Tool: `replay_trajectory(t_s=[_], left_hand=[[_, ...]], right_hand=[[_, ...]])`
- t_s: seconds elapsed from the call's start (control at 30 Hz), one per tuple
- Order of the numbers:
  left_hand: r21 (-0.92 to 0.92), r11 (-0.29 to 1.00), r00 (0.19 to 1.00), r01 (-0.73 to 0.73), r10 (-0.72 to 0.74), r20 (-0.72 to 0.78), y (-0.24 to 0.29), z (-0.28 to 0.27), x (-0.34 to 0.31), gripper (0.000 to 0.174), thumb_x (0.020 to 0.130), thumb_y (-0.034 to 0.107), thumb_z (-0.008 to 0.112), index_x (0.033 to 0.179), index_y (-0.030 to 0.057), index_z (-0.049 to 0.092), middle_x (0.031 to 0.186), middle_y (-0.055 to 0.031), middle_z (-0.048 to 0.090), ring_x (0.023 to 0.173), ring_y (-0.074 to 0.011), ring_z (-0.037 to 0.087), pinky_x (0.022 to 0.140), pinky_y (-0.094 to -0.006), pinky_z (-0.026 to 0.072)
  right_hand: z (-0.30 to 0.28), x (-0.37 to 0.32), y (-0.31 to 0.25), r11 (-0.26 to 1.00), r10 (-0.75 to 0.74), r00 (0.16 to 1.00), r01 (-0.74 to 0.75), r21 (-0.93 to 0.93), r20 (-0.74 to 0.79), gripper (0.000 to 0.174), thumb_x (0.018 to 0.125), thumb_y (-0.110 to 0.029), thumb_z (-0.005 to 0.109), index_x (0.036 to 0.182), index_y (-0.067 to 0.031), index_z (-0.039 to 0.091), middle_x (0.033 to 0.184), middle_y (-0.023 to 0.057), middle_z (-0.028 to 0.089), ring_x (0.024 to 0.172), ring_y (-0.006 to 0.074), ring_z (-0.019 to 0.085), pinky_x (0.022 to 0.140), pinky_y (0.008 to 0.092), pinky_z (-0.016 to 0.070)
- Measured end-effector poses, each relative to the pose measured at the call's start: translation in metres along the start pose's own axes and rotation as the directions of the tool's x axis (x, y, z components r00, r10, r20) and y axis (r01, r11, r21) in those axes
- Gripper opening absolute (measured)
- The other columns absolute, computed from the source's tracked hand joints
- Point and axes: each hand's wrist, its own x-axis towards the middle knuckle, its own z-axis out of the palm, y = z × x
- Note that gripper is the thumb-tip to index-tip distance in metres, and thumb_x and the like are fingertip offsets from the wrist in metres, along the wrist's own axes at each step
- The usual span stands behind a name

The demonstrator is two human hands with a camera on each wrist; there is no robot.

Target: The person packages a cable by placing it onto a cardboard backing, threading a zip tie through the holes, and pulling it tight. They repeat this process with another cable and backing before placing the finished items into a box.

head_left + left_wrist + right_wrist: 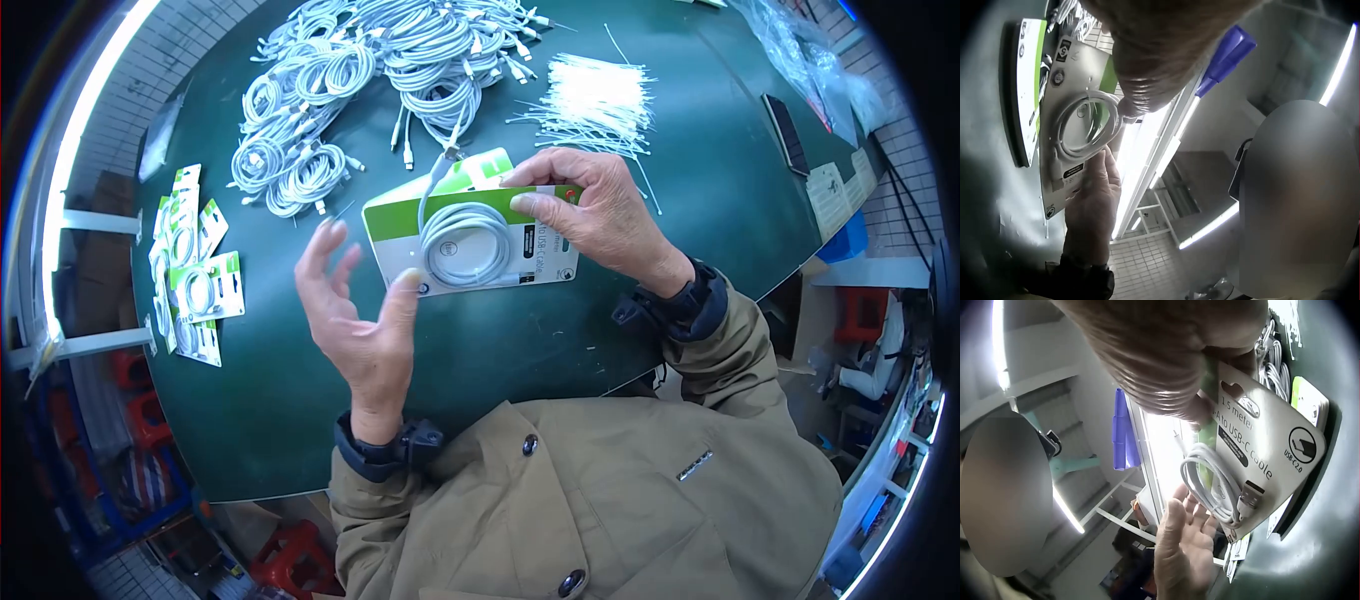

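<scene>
My right hand [605,215] pinches the top right part of a green-and-white cardboard cable card [400,255], thumb on its front. A coiled white USB cable [465,243] lies against the front of the card, one end rising past the top edge; its USB-A plug [1250,495] shows in the right wrist view. My left hand [360,320] is at the card's lower left, fingers spread and thumb near the card's bottom edge. Behind the held card, a stack of similar cards [1311,400] lies on the table.
A big heap of coiled white cables [420,50] covers the back of the green table [490,360]. White cable ties [600,100] lie right of it. Several cards with cables [200,285] are piled at the left. A phone [785,133] lies near the right edge.
</scene>
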Motion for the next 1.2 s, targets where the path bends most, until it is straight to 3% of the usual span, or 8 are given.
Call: replay_trajectory(t_s=[0.1,0.2,0.33,0.47,0.67,0.77,1.03,1.2], left_hand=[[0.422,0.852,0.937,-0.311,0.2,0.287,0.037,-0.007,0.021,0.069,0.08,0.016,0.089,0.141,0.0005,0.062,0.138,-0.0196,0.061,0.14,-0.0403,0.052,0.115,-0.0498,0.0431],[0.524,0.764,0.867,-0.377,0.093,0.49,0.045,-0.001,0.024,0.067,0.077,0.015,0.09,0.138,0.0008,0.065,0.135,-0.0193,0.062,0.139,-0.0439,0.051,0.116,-0.0521,0.0422],[0.517,0.769,0.821,-0.376,0.017,0.571,0.033,0.004,0.018,0.057,0.078,0.003,0.079,0.134,0.0024,0.067,0.117,-0.019,0.066,0.118,-0.0424,0.061,0.105,-0.0501,0.0481],[0.511,0.728,0.806,-0.457,0.096,0.584,0.027,0.012,0.012,0.057,0.078,-0.001,0.075,0.134,0.0037,0.068,0.109,-0.0166,0.067,0.107,-0.039,0.064,0.102,-0.0492,0.0498],[0.511,0.705,0.81,-0.492,0.156,0.565,0.026,0.018,0.011,0.058,0.077,0.0,0.076,0.135,0.0052,0.069,0.104,-0.014,0.068,0.101,-0.0358,0.067,0.104,-0.0499,0.0505],[0.502,0.709,0.812,-0.495,0.172,0.557,0.023,0.019,0.011,0.059,0.077,0.0,0.076,0.135,0.0057,0.07,0.102,-0.0137,0.068,0.1,-0.0357,0.068,0.104,-0.0505,0.051],[0.435,0.777,0.841,-0.455,0.214,0.497,0.02,0.017,0.009,0.061,0.074,-0.004,0.073,0.134,0.0063,0.07,0.107,-0.0145,0.073,0.104,-0.0364,0.07,0.103,-0.0509,0.053],[0.366,0.84,0.882,-0.401,0.246,0.401,0.012,0.017,0.006,0.055,0.069,-0.009,0.074,0.122,0.0069,0.071,0.109,-0.0136,0.075,0.106,-0.0364,0.071,0.098,-0.0467,0.0559]], right_hand=[[0.005,-0.003,-0.005,0.999,-0.04,0.998,0.041,-0.017,0.052,0.018,0.093,-0.008,0.08,0.109,0.0003,0.078,0.097,0.0082,0.078,0.084,0.0126,0.071,0.077,0.0285,0.059],[0.008,-0.005,-0.006,0.992,-0.098,0.987,0.106,-0.065,0.125,0.019,0.091,-0.009,0.082,0.108,0.0,0.078,0.096,0.0099,0.078,0.082,0.0149,0.072,0.074,0.0295,0.0581],[0.015,-0.007,0.007,0.97,-0.216,0.967,0.228,-0.079,0.134,0.024,0.09,-0.008,0.082,0.112,-0.0024,0.076,0.094,0.0117,0.077,0.081,0.0206,0.073,0.072,0.0315,0.0582],[0.018,-0.008,0.006,0.935,-0.283,0.946,0.309,-0.175,0.157,0.03,0.086,-0.012,0.085,0.114,-0.0049,0.075,0.095,0.0115,0.075,0.083,0.0268,0.073,0.074,0.0358,0.0596],[0.021,-0.007,0.008,0.765,-0.481,0.855,0.517,-0.384,0.193,0.03,0.082,-0.019,0.087,0.107,-0.0076,0.074,0.098,0.0091,0.072,0.091,0.0283,0.071,0.078,0.0389,0.0596],[0.025,-0.006,0.001,0.761,-0.531,0.836,0.542,-0.355,0.139,0.028,0.078,-0.011,0.088,0.101,-0.0079,0.073,0.093,0.0063,0.071,0.082,0.0275,0.069,0.072,0.0385,0.0571],[0.025,-0.007,0.002,0.772,-0.491,0.863,0.494,-0.401,0.118,0.025,0.078,-0.01,0.088,0.094,-0.0074,0.069,0.095,0.0053,0.073,0.083,0.0267,0.068,0.072,0.0387,0.0531],[0.026,-0.007,0.003,0.796,-0.446,0.888,0.449,-0.406,0.109,0.024,0.08,-0.011,0.087,0.09,-0.0093,0.065,0.097,0.0039,0.073,0.088,0.0251,0.066,0.074,0.038,0.0479]])
